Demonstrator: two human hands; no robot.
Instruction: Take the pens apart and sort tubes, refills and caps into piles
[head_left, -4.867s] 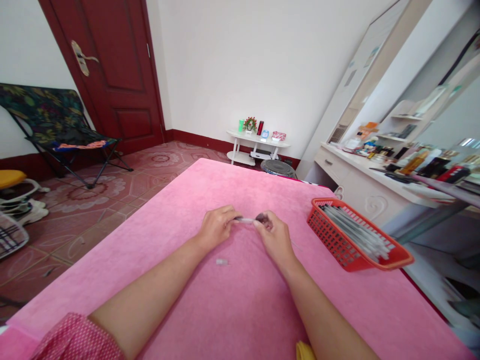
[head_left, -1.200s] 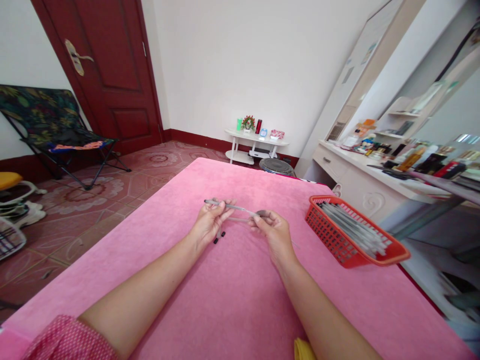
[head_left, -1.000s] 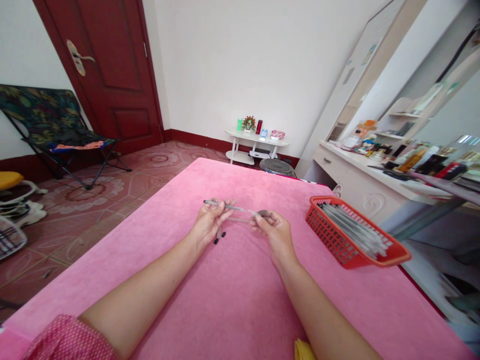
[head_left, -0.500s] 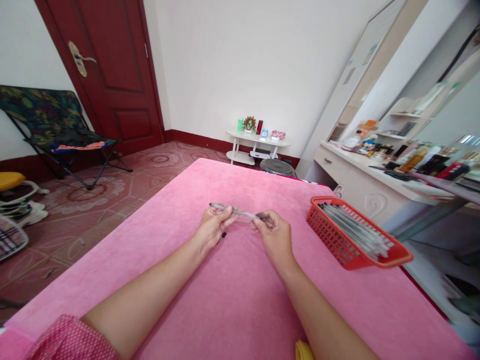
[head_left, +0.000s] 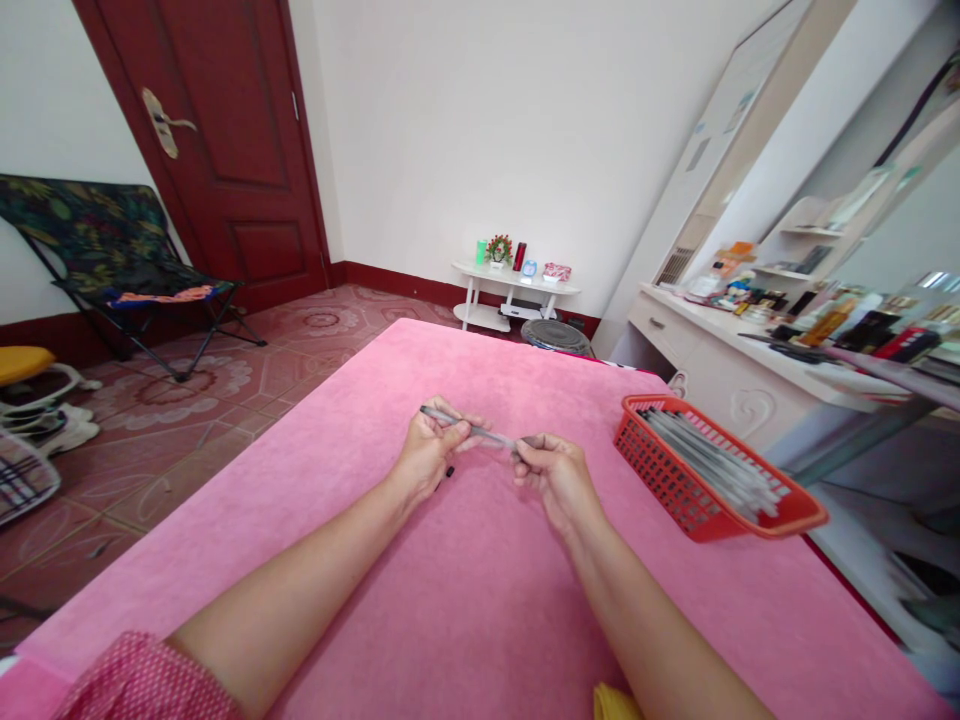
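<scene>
A slim grey pen (head_left: 486, 434) with a dark end spans the gap between my hands, above the pink cloth. My left hand (head_left: 435, 440) grips its barrel between thumb and fingers. At the pen's other end, the fingertips of my right hand (head_left: 553, 468) are pinched on its tip; the exact point of contact is partly hidden by the fingers. A small black piece (head_left: 450, 471), like a pen cap, lies on the cloth beside my left hand.
On the right of the pink-covered table (head_left: 465, 600) stands an orange-red basket (head_left: 660, 470) full of similar pens (head_left: 712, 462). Something yellow (head_left: 616, 703) lies at the near edge by my right forearm. Beyond the basket is a dresser (head_left: 697, 345) with bottles.
My right hand has turned, its thumb now stretched along the pen's tip, and sits slightly lower. The left hand keeps hold of the barrel, its fingers shifted a little.
</scene>
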